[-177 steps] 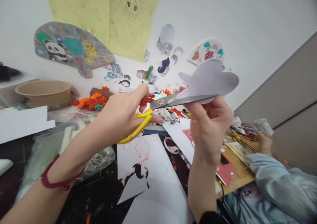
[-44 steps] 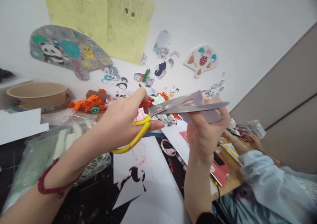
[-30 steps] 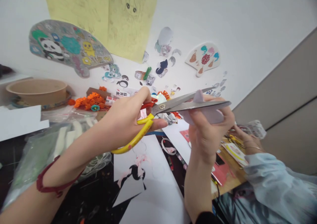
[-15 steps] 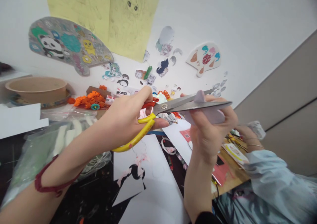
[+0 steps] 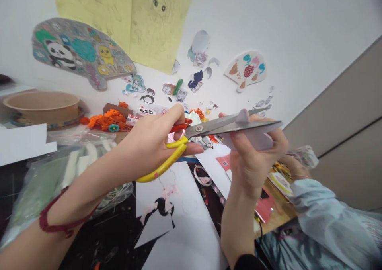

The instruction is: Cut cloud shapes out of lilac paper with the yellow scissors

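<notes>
Holds scissors [image 5: 199, 128] in the left hand [image 5: 159, 136], with fingers looped through the yellow handles [image 5: 162, 169] and the blades [image 5: 256, 126] part-way apart. Points their long axis rightward, across the right hand [image 5: 253, 158]. Pinches white paper [image 5: 259, 139] in that nearer, right hand, between thumb and fingers, to the right of the left-hand grip; seems to have a tab of it upright between the blades. Looks down past both hands onto white sheets [image 5: 185, 244] on a dark table [image 5: 113, 238]. Shows, leftward, a clear bag [image 5: 38, 182] with pale strips [image 5: 71, 164] and coiled cord [image 5: 116, 196]; cannot tell whether wholly inside. Leads, farther back, to a round tan tub [image 5: 46, 112], with contents out of sight.
</notes>
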The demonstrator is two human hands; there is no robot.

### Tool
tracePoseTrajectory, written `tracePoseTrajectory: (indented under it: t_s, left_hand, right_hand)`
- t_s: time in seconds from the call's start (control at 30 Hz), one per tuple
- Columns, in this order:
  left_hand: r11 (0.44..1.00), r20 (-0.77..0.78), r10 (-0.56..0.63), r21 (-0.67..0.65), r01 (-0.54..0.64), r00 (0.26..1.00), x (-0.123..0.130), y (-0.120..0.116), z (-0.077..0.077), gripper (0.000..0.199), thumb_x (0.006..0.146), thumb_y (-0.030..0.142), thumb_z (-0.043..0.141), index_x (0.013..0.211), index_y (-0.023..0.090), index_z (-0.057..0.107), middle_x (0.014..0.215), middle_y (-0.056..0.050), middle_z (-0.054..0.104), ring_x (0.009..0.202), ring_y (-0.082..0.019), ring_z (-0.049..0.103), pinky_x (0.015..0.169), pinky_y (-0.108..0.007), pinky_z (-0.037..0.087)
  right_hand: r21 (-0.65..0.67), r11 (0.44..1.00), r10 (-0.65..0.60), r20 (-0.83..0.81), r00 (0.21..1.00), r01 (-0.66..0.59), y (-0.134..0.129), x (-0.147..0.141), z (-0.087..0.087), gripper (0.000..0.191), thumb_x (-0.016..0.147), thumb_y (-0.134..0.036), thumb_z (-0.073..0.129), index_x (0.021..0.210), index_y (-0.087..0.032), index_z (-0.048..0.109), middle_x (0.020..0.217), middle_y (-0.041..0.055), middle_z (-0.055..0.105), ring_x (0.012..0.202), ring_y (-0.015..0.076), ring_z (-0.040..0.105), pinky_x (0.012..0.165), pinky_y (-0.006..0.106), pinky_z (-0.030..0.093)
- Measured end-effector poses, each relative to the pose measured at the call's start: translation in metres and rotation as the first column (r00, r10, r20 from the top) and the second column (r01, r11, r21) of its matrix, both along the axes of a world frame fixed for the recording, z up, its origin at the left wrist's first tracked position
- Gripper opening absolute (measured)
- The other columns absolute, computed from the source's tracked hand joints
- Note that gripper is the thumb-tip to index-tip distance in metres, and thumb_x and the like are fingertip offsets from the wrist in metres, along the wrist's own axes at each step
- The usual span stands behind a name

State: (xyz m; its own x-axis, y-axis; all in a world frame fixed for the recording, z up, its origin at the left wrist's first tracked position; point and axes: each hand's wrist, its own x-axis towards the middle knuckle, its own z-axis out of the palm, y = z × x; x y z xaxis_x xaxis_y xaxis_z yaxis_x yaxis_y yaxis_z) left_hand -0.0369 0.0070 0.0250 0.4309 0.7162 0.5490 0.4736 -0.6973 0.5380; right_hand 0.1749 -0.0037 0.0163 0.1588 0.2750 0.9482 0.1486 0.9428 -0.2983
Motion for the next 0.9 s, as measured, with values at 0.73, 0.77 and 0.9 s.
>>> tracePoseTrajectory:
  t_s: [0.73,0.77,0.9]
  left_hand:
    - [1.0,-0.045,0.001,-0.012,-0.002,0.999,0.0002,0.0016,-0.0006,0.046,0.081,0.063,0.062,0.09,0.023,0.042,0.07,-0.001,0.059,0.059,-0.017,0.049,0.056,-0.03,0.03]
    - [1.0,-0.042,0.0,-0.011,0.0,0.999,0.0004,0.002,-0.0003,0.046,0.081,0.063,0.062,0.09,0.023,0.042,0.069,0.0,0.059,0.058,-0.016,0.048,0.056,-0.03,0.03]
    - [1.0,-0.047,-0.013,-0.001,0.013,0.999,0.0013,0.0029,-0.0001,0.047,0.081,0.064,0.062,0.088,0.023,0.04,0.066,0.001,0.056,0.056,-0.016,0.046,0.054,-0.03,0.028]
  right_hand:
    - [0.04,0.998,-0.046,0.018,0.999,0.045,0.0015,0.0062,0.0003,0.019,0.072,-0.016,0.084,0.084,-0.026,0.073,0.083,-0.0052,0.071,0.075,0.0148,0.067,0.069,0.036,0.063]
    - [0.042,0.997,-0.061,0.019,0.998,0.06,0.0016,0.0064,-0.0001,0.018,0.073,-0.017,0.084,0.083,-0.026,0.073,0.083,-0.005,0.071,0.075,0.015,0.067,0.069,0.037,0.063]
    - [0.029,0.995,-0.096,0.051,0.994,0.095,0.0014,0.007,-0.0007,0.018,0.075,-0.018,0.082,0.085,-0.027,0.071,0.083,-0.0046,0.07,0.076,0.0155,0.067,0.07,0.039,0.065]
